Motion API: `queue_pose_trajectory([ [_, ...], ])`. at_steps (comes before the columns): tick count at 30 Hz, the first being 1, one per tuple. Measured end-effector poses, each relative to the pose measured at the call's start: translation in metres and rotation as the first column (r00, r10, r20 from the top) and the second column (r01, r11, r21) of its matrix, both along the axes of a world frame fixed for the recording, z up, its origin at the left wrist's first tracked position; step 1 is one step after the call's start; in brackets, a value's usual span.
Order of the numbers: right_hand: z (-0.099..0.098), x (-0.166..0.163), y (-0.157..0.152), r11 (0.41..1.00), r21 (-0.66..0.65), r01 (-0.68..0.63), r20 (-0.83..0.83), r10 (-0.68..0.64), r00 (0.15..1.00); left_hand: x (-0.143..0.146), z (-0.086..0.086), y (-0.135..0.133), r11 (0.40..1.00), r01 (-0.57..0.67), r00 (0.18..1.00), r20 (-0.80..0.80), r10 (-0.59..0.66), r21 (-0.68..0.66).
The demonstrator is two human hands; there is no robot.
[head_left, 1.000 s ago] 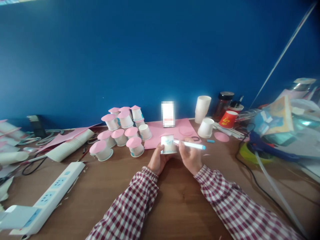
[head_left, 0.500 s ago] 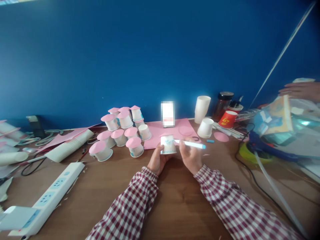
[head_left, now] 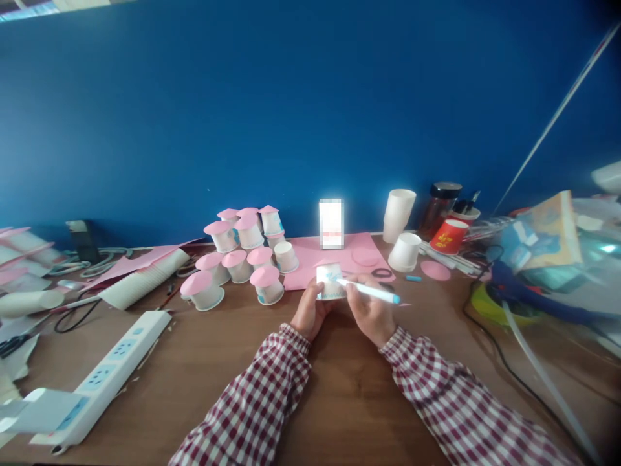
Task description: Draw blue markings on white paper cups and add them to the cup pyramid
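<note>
**White felt-tip marker [head_left: 376, 293] set to side of upturned paper cup [head_left: 330, 285]; both hands occupied**

Left hand [head_left: 309, 314]: fingers closed round the paper cup from the left and below, centre of view, near edge of pink paper sheet [head_left: 305, 259]. Cup is wide rim down, blue zigzag along the lower edge, blue drawing above. Cannot tell if it touches the bench [head_left: 242, 395].

Right hand [head_left: 371, 316]: pen grip on marker, tip at cup's side, blue end pointing right. Tip contact too small to tell.

Left of sheet: group of cups with pink cone tops [head_left: 237, 265], plus one plain white cup [head_left: 286, 259] beside them. Right: tall white cup stack [head_left: 398, 217], shorter upturned white cup [head_left: 405, 252], red cup [head_left: 449, 237], pink paper disc [head_left: 435, 270], small blue cap [head_left: 413, 278]. Power strip [head_left: 109, 375] lies front left, plug in near end.
</note>
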State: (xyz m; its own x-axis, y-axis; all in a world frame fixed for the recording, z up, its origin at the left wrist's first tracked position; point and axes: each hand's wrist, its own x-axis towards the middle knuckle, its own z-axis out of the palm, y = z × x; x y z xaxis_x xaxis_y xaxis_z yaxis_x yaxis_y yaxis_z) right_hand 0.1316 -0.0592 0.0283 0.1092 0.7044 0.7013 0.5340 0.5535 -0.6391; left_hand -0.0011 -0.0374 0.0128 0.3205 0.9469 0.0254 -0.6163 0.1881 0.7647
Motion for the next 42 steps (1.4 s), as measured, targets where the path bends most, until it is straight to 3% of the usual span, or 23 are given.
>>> queue_pose_trajectory([
  [8,0.0000,-0.0007,-0.0003,0.999,-0.019,-0.042,0.000,0.042,0.999,0.0006,0.0003,-0.0005,1.000,-0.014,1.000,-0.020,0.013,-0.014],
  [34,-0.0040,0.0002,0.0039,0.999,0.008,0.050,-0.001,-0.050,0.999,-0.0001,-0.0022,0.0015,0.999,-0.035,0.999,-0.034,0.035,0.006],
  [42,-0.0031,-0.0004,0.0030,1.000,0.011,0.009,0.009,-0.009,1.000,0.0006,-0.0009,0.0009,0.999,-0.035,0.997,-0.069,0.034,-0.005],
])
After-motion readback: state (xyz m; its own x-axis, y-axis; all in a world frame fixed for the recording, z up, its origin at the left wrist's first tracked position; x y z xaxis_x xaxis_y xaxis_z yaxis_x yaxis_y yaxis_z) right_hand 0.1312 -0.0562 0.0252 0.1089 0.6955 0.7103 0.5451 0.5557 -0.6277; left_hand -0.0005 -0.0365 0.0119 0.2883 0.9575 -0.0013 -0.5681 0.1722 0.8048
